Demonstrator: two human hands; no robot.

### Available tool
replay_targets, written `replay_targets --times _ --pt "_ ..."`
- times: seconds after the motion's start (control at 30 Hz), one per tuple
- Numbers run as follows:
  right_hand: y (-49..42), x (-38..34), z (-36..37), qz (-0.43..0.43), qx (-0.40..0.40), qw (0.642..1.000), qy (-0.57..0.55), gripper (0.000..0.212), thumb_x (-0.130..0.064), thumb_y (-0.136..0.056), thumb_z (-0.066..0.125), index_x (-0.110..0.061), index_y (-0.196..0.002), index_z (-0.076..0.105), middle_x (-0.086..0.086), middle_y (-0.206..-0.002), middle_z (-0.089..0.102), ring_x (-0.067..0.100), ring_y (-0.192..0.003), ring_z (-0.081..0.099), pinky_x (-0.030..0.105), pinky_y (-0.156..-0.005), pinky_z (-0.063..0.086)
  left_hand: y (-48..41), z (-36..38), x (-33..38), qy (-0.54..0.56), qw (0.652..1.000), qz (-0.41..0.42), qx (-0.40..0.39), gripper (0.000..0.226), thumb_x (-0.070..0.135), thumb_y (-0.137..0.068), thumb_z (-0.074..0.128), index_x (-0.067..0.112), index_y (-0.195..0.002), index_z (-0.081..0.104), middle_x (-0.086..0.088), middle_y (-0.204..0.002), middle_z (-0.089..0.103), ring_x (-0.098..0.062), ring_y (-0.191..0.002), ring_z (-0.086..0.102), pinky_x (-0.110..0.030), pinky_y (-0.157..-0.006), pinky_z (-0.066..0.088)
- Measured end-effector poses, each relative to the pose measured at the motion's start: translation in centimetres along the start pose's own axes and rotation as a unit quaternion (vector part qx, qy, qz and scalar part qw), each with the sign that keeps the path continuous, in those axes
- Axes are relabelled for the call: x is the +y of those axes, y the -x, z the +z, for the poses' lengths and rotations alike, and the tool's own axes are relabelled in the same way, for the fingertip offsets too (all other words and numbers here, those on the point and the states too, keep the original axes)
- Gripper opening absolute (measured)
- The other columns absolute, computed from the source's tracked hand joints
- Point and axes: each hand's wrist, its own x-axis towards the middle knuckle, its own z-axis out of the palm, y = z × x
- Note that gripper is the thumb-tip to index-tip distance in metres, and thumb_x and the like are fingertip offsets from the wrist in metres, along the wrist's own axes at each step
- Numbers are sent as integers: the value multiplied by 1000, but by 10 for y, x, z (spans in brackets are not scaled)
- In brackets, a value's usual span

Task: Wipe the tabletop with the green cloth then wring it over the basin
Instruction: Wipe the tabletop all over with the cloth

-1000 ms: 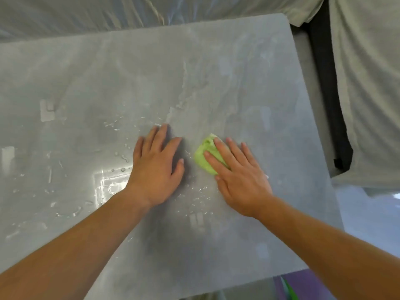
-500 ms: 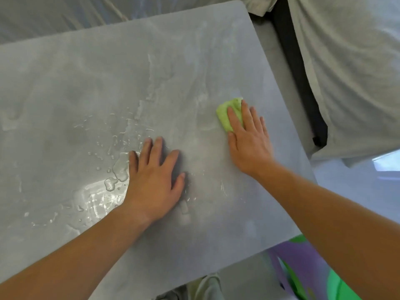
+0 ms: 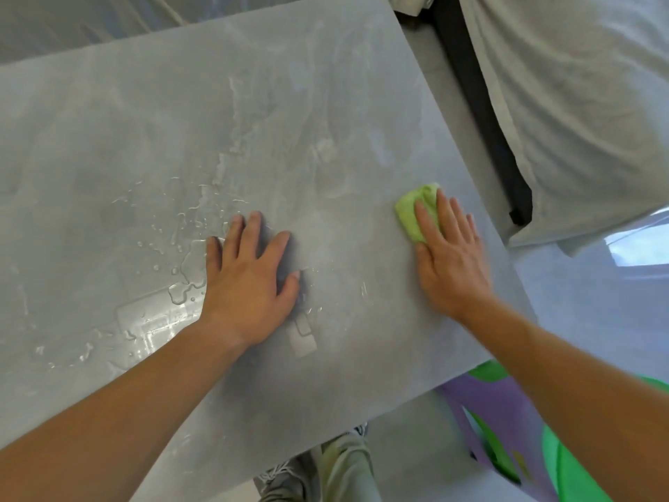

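Note:
The grey marbled tabletop [image 3: 152, 150] fills most of the view. My right hand [image 3: 449, 262] lies flat on a small folded green cloth [image 3: 411, 211] near the table's right edge, pressing it to the surface; only the cloth's far-left part shows beyond my fingers. My left hand [image 3: 249, 280] rests flat near the middle, fingers spread, holding nothing. A puddle and droplets of water [image 3: 188, 273] lie just left of that hand. No basin is in view.
A pale fabric-covered piece of furniture [image 3: 579, 103] with a dark frame [image 3: 481, 114] stands right of the table. A purple and green object [image 3: 506, 429] sits on the floor at the table's near right corner. My leg and shoe [image 3: 336, 469] show below the front edge.
My right hand has slid the cloth from beside the left hand out to the right, close to the table's right edge. My left hand has stayed pressed flat.

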Motion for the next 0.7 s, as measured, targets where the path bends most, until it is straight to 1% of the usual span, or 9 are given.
replay_targets --times 0.07,0.2,0.33,0.37,0.43,0.47,0.53,0.6,0.7 --pt "21 -42 18 18 5 1000 -8 64 -35 -99 29 -28 -159 10 6 -169 0 31 -155 1 43 -125 -2 2 -3 -2 21 1000 2 9 58 44 -95 45 25 -149 34 -11 -165 11 -29 -152 1 -52 -121 2" --pt "7 -97 33 -104 10 995 4 62 -31 -98 35 -27 -158 21 6 -169 5 34 -155 4 50 -125 3 16 -7 -15 34 999 5 41 54 24 -93 51 14 -145 40 -15 -161 21 -32 -150 11 -50 -121 11" --pt "-32 -129 32 21 58 998 -35 63 -31 -99 33 -24 -159 16 9 -169 3 37 -154 3 52 -125 6 28 -5 -35 7 997 -46 58 52 21 -92 49 17 -144 40 -15 -161 21 -32 -150 9 -53 -120 5" --pt "-22 -142 37 7 60 998 -34 64 -31 -97 34 -24 -159 17 9 -169 3 38 -154 3 53 -124 8 31 -4 -39 7 997 -53 55 53 24 -93 47 18 -145 38 -15 -161 20 -32 -150 8 -53 -120 5" --pt "16 -157 52 -113 38 993 -10 65 -31 -96 36 -24 -158 20 8 -169 6 38 -154 5 56 -123 12 37 -4 -43 4 997 -54 47 56 35 -94 37 20 -148 34 -14 -163 17 -31 -151 7 -51 -121 5" --pt "37 -154 57 -166 24 986 -1 64 -32 -96 37 -25 -158 21 7 -169 7 37 -154 5 56 -123 12 40 -4 -43 2 998 -50 42 59 40 -94 31 21 -149 32 -13 -163 14 -30 -151 5 -51 -121 4" --pt "50 -130 55 -215 -1 977 13 63 -34 -98 35 -28 -158 20 3 -169 7 34 -154 6 54 -124 10 45 -2 -41 -4 999 -34 30 62 44 -94 24 22 -151 29 -12 -164 11 -28 -152 1 -51 -121 3" --pt "29 -110 46 -182 6 983 28 61 -33 -99 34 -30 -158 19 3 -169 7 33 -154 8 51 -125 6 49 2 -41 -16 999 -20 22 62 45 -94 23 21 -151 29 -12 -165 9 -28 -152 -2 -53 -121 2" --pt "-7 -110 34 -25 30 999 -14 62 -30 -99 34 -28 -159 17 5 -169 3 34 -154 4 49 -125 3 56 6 -42 -35 999 -11 11 62 46 -94 22 23 -151 28 -12 -165 6 -29 -152 -4 -53 -121 1"
